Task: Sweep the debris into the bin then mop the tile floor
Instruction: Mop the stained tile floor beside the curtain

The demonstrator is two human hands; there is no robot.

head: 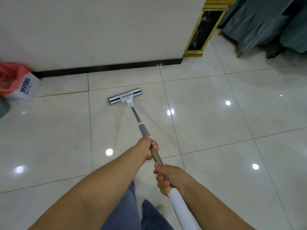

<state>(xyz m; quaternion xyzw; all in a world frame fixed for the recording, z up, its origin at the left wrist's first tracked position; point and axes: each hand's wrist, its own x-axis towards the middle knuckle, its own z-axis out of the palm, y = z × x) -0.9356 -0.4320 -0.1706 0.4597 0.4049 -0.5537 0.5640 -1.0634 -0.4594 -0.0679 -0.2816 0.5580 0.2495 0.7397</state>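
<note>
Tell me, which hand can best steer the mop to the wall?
Probably left. The left hand grips the pole closer to the mop head; the right hand grips farther back, by the white end.

Flat mop [125,96] lies head-down on glossy cream tile floor [216,122], its head just short of the black baseboard [108,68] under a white wall [99,30]. Metal handle [136,117] runs back toward the person, grey sleeve mid-shaft, white grip at the near end.

Left hand [148,147] wraps the shaft just below the grey sleeve. Right hand [167,177] grips lower, just above the white grip. Both forearms bare; blue jeans [131,205] below.

Far left: white cardboard box [27,87] printed "1996", lined with a red plastic bag [10,77], against the wall. Upper right: gold-framed black marble column base [201,34], teal fabric covers [265,22] beyond. Ceiling-light reflections dot the tiles.
</note>
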